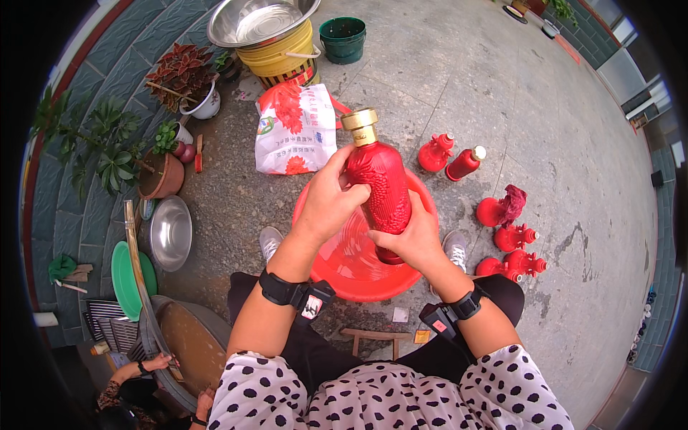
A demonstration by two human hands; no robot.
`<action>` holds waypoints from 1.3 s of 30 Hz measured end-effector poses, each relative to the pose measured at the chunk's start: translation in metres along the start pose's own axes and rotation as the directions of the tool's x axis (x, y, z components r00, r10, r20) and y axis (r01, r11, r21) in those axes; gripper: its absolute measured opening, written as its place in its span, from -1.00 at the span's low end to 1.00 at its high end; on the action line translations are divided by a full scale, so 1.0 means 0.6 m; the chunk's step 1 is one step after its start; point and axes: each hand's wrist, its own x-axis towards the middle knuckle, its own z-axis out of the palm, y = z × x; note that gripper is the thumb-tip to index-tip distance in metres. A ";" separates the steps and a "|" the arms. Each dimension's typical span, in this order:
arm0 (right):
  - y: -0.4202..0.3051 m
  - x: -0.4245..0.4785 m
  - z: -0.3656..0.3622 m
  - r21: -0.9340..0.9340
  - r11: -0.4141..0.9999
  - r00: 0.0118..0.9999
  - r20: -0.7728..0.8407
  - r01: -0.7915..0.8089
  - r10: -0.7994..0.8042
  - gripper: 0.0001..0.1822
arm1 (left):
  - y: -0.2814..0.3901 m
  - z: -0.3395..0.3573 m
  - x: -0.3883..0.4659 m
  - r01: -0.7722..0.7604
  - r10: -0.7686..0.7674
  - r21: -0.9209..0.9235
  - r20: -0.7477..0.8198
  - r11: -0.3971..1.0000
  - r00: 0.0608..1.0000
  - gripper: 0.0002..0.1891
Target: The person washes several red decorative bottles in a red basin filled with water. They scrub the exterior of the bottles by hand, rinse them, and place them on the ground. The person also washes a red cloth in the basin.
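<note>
A red embossed bottle (382,188) with a gold cap is held tilted in both hands above a red plastic basin (344,269) of water. My left hand (333,199) grips its upper body, just below the neck. Around the lower body, near the base, my right hand (406,231) is closed. Behind the basin lies a white and red printed bag (295,131). To the right on the ground are two red bottles, one (435,153) without a gold cap and one gold-capped (463,164). Several more red bottles (513,236) stand nearer, one with a dark red cloth (513,204) on it.
At the lower left, another person's hands (161,363) are at a large tub (193,338). Left are a metal bowl (171,234), a green basin (126,279) and potted plants (161,177). A yellow bucket (285,59) and green bucket (343,45) stand farther off.
</note>
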 end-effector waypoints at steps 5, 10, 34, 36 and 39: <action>0.008 0.002 0.002 -0.022 1.000 0.999 -0.024 0.022 -0.022 0.01 | 0.002 0.003 0.001 0.000 0.000 -0.002 0.002 1.000 1.000 -0.34; -0.001 0.000 0.001 -0.048 0.998 0.999 -0.025 0.035 -0.036 0.00 | 0.002 -0.001 0.002 0.007 -0.007 0.002 0.014 1.000 1.000 -0.35; 0.000 0.002 0.004 -0.308 0.938 0.964 -0.156 0.160 -0.216 -0.12 | 0.011 0.006 -0.002 0.100 -0.104 -0.235 -0.005 0.967 0.995 -0.30; -0.001 0.001 0.005 -0.334 0.931 0.966 -0.155 0.147 -0.208 -0.14 | 0.011 0.002 0.000 0.149 -0.158 -0.274 -0.013 0.950 0.987 -0.30; 0.006 0.001 0.008 -0.348 0.922 0.961 -0.149 0.171 -0.234 -0.15 | 0.012 0.002 0.001 0.192 -0.205 -0.316 -0.008 0.929 0.979 -0.29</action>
